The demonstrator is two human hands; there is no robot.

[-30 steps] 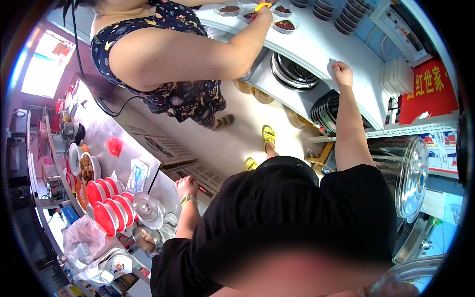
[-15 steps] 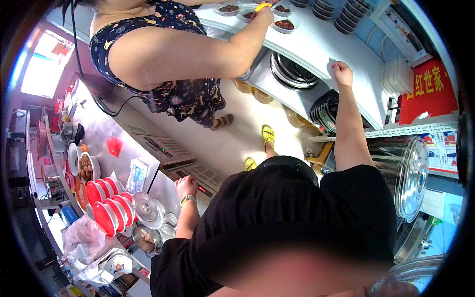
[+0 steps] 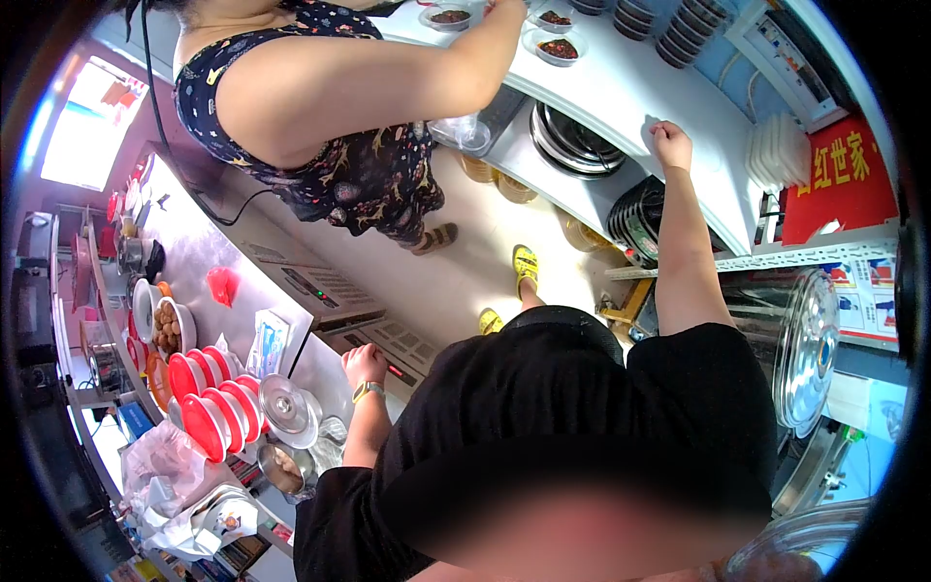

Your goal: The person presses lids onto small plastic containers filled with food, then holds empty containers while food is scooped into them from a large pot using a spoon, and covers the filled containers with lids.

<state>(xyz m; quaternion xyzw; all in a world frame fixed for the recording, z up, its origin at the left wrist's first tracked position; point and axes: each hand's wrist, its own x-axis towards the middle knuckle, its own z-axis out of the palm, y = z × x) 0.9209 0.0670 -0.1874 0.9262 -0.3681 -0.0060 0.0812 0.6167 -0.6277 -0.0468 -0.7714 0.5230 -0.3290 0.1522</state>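
Observation:
My right hand rests closed on the white table, with its fingers curled in and nothing visible in them. At the left, my left hand, with a watch on its wrist, is at the edge of the metal counter; its fingers are curled, and whatever they may hold is hidden. Several clear bowls of dark red food, one of them a bowl, stand at the table's far end, where a co-worker's hand is among them.
A co-worker in a patterned dress stands ahead on the left. Red-rimmed containers, a glass lid and a bowl of eggs are on the left counter. Black bowls sit under the table; a large metal pot stands right.
The co-worker's arm has moved up and away, and the yellow item near that hand is out of sight. A clear container now shows below the arm. My hands have stayed in place.

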